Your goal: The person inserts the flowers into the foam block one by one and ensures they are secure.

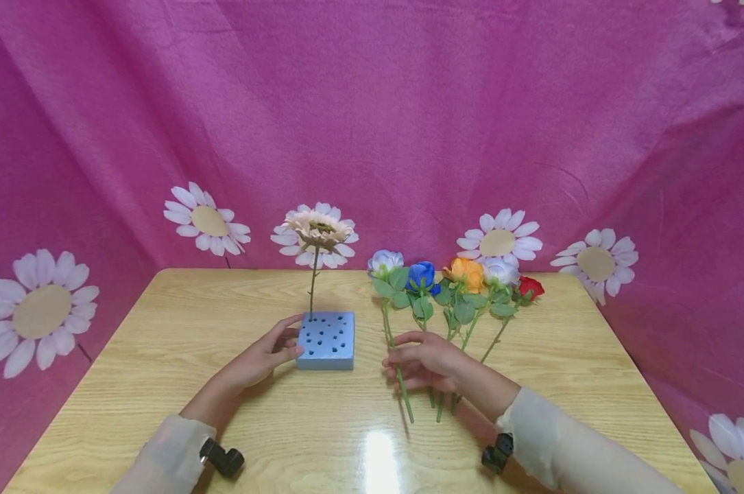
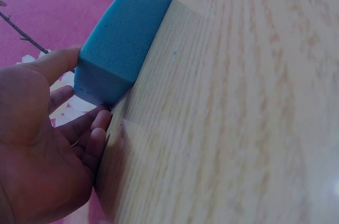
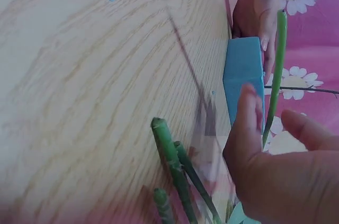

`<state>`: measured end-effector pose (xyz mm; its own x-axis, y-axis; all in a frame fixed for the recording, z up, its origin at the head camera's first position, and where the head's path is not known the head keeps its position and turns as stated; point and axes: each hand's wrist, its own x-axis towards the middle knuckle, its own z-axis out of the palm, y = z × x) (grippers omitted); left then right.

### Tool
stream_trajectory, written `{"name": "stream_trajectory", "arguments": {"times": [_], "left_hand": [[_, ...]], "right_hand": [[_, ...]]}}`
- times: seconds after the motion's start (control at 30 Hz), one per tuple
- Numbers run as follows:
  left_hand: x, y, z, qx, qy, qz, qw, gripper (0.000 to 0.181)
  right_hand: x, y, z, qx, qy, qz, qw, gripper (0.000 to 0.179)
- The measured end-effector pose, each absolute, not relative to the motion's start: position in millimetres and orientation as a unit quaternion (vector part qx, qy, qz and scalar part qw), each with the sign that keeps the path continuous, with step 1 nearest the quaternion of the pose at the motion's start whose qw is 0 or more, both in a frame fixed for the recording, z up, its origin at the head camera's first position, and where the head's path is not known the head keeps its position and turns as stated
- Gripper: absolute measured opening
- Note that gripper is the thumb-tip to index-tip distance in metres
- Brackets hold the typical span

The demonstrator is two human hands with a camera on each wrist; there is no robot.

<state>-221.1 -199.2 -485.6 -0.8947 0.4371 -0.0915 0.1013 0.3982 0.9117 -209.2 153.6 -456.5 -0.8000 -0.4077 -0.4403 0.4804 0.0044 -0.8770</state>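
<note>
A pale blue foam block (image 1: 325, 360) with several holes sits on the table. One beige, daisy-like flower (image 1: 318, 230) stands upright in a hole at its back left. My left hand (image 1: 271, 353) holds the block's left side, its thumb lying against the upper edge in the left wrist view and fingers curled lower down. My right hand (image 1: 426, 360) holds a pale lilac-white rose (image 1: 385, 262) by its stem, which runs between thumb and fingers in the right wrist view. The stem's lower end stands off the table, with a shadow beneath.
Right of the held rose lie a blue rose (image 1: 421, 276), an orange rose (image 1: 466, 274), another pale rose (image 1: 501, 272) and a red rose (image 1: 531, 288). Their green stems (image 3: 172, 160) pass below my right hand. A pink cloth with printed daisies hangs behind the wooden table (image 1: 180, 329).
</note>
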Motion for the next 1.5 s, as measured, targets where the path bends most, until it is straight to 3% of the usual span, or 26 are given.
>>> {"name": "stream_trajectory", "arguments": {"times": [0.43, 0.73, 1.5], "left_hand": [[-220, -199, -484, 0.165, 0.822, 0.522, 0.156, 0.068], [-221, -199, -485, 0.163, 0.823, 0.520, 0.158, 0.068], [-221, -199, -485, 0.156, 0.824, 0.522, 0.158, 0.069]], "right_hand": [[-205, 156, -457, 0.018, 0.623, -0.695, 0.359, 0.069], [-204, 155, -459, -0.003, 0.615, -0.696, 0.370, 0.049], [-198, 149, -459, -0.017, 0.621, -0.696, 0.359, 0.040]]}}
